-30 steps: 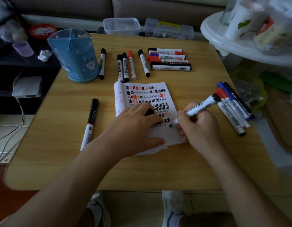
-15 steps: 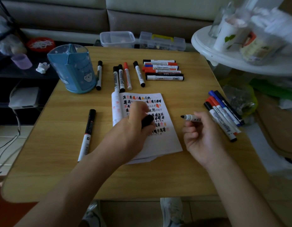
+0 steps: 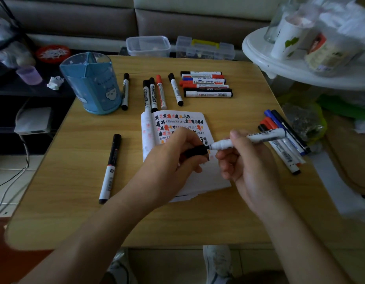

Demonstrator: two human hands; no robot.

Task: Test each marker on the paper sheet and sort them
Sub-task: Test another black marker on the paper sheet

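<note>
Capping looks to be the step in hand, and it turns on one line: the marker lies with its long axis running from the nib at lower left up to its tail at upper right. The cap sits directly off the nib end, its mouth facing right along nearly the same line. The left hand has its grip pinched on that black cap between thumb and curled fingers. The right hand has its grip closed round the white barrel close behind the nib. Nib and cap mouth meet or all but meet; whether the nib is inside I cannot tell. Both hands hang over the lower half of the paper sheet, which lies on the bench with black and red test marks on its upper part. The move seems to call for a short push of the two hands toward each other along the barrel's axis, with the cap kept from tilting. For sorting, the group of markers at the bench's right edge lies just beyond the barrel's tail, nearer the right hand than the far row.
</note>
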